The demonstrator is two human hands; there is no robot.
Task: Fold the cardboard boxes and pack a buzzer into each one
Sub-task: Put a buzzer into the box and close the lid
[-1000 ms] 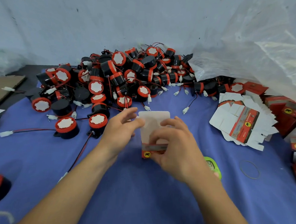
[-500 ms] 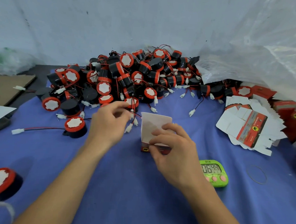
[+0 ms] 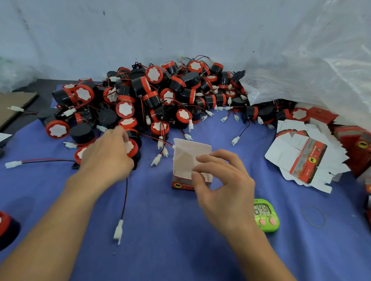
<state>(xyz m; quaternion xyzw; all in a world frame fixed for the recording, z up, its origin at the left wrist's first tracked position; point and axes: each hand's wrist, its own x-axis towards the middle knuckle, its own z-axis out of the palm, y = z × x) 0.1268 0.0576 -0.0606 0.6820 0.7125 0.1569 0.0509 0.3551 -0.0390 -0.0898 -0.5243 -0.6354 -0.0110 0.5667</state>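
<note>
Cardboard box (image 3: 184, 161), yellow animal emblem (image 3: 178, 185), in right hand (image 3: 223, 185)

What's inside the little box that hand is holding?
The box shows its white inner wall and raised flap; nothing pokes out. Its front wall and the right hand pinching it hide the bottom, so I can't tell if it's empty.

Matt blue cloth (image 3: 174, 247); cardboard box (image 3: 185, 159); smooth plastic buzzers (image 3: 152, 95); glossy crinkled plastic sheet (image 3: 334, 73).
</note>
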